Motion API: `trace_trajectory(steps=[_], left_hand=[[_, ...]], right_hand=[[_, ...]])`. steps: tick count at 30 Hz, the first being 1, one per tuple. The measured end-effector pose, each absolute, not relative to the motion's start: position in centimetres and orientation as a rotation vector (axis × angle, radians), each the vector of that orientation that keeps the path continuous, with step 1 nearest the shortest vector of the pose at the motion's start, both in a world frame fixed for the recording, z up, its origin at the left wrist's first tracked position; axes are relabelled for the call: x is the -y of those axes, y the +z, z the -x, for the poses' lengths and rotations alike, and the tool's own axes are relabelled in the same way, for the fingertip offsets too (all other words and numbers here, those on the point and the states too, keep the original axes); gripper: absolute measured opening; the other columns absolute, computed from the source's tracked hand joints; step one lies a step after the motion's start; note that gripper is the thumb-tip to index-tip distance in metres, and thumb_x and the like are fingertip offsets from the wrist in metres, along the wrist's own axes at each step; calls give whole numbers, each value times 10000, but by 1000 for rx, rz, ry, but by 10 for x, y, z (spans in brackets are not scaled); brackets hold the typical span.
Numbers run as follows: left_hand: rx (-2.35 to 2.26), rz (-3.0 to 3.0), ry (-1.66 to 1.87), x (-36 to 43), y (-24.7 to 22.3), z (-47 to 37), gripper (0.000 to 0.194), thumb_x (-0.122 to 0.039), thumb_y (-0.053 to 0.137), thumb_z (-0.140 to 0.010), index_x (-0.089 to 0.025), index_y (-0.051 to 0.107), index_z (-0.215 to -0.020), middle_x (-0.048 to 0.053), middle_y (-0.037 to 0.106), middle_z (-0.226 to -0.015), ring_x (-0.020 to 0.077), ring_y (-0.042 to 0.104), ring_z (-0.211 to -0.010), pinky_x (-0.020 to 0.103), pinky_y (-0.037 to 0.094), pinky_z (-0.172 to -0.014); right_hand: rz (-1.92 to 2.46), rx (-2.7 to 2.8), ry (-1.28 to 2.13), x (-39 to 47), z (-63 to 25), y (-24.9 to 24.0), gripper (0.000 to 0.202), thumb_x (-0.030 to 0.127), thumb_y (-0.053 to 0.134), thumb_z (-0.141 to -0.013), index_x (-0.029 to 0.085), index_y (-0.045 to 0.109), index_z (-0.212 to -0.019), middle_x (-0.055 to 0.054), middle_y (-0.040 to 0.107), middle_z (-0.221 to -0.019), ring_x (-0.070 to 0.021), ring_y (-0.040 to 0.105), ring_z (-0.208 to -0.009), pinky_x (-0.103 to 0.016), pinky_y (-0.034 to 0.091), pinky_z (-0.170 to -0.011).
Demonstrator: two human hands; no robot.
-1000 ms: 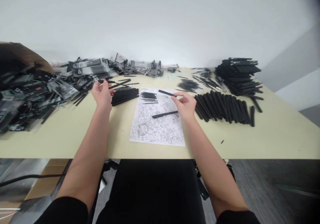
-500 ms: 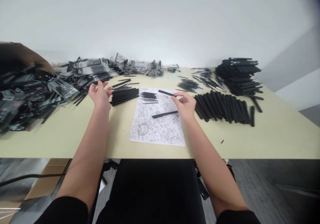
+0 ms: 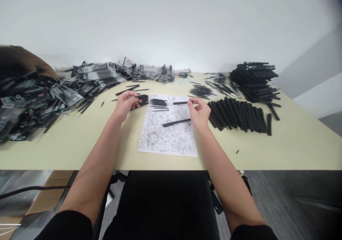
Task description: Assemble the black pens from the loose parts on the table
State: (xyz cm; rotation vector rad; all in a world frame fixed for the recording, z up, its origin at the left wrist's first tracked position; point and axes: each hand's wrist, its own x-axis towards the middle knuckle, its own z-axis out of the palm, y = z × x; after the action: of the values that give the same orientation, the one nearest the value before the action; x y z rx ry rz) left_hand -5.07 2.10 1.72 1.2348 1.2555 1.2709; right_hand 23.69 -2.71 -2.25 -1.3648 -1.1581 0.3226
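My left hand [image 3: 126, 104] is over the row of black pens [image 3: 143, 100] left of the paper, its fingers apart and bent down at them; it partly hides the row. In my right hand [image 3: 199, 112] a slim black pen [image 3: 181, 103] is pinched between thumb and fingers, pointing left above the paper [image 3: 168, 140]. Another black pen [image 3: 176, 122] lies slanted below, its right end at the edge of that hand; whether the hand touches it I cannot tell. Thin black refills [image 3: 158, 103] are grouped on the scribbled sheet.
Packaged pens in plastic sleeves [image 3: 93, 72] heap at the left and back, beside a cardboard box [image 3: 32, 60]. Thick black barrels [image 3: 237, 115] line up at the right, with a stack of black pens [image 3: 253, 79] behind. More thin refills [image 3: 201, 91] lie at the back.
My left hand has moved right and slightly down to the row of pens, and the dark piece in its fingers is gone. A small dark piece now shows on the table where it was.
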Motion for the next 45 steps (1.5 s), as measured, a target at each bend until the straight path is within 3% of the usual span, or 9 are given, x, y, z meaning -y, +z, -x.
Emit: trace_trajectory(steps=[7, 15, 33, 39, 45], left_hand=[[-1234, -1720, 903, -15, 9, 53, 215, -264, 697, -613, -177, 626, -796, 48, 698, -718, 205, 671, -725, 265, 471, -609], [-1391, -2019, 726, -20, 4, 61, 253, -318, 621, -659, -161, 695, -843, 36, 682, -748, 147, 550, -631, 258, 424, -598], [-1465, -2126, 642, -17, 5, 54, 245, -332, 649, -697, -173, 733, -864, 42, 707, -775, 158, 556, -643, 305, 445, -680], [-1481, -2101, 688, -18, 2, 53, 251, -345, 657, -721, -175, 740, -886, 41, 699, -764, 153, 547, -632, 299, 446, -662], [-1450, -2025, 792, -20, -3, 55, 279, -369, 662, -732, -167, 736, -910, 31, 667, -711, 148, 551, -632, 273, 440, -627]], right_hand=[[1499, 1085, 264, 28, -240, -21, 234, 395, 587, -817, 193, 705, -837, 0, 647, -743, -119, 475, -547, -280, 417, -620], [1573, 1085, 275, 27, -243, -22, 236, 390, 553, -813, 199, 691, -811, 3, 634, -747, -133, 477, -575, -294, 399, -671], [1678, 1122, 354, 27, -243, -21, 230, 383, 567, -772, 209, 713, -798, -22, 686, -771, -171, 533, -630, -331, 416, -735], [1672, 1104, 384, 25, -245, -24, 230, 387, 566, -762, 211, 712, -780, -34, 702, -782, -227, 616, -788, -347, 429, -799], [1682, 1068, 422, 24, -247, -26, 220, 370, 560, -750, 210, 710, -747, -49, 710, -776, -249, 628, -811, -364, 437, -823]])
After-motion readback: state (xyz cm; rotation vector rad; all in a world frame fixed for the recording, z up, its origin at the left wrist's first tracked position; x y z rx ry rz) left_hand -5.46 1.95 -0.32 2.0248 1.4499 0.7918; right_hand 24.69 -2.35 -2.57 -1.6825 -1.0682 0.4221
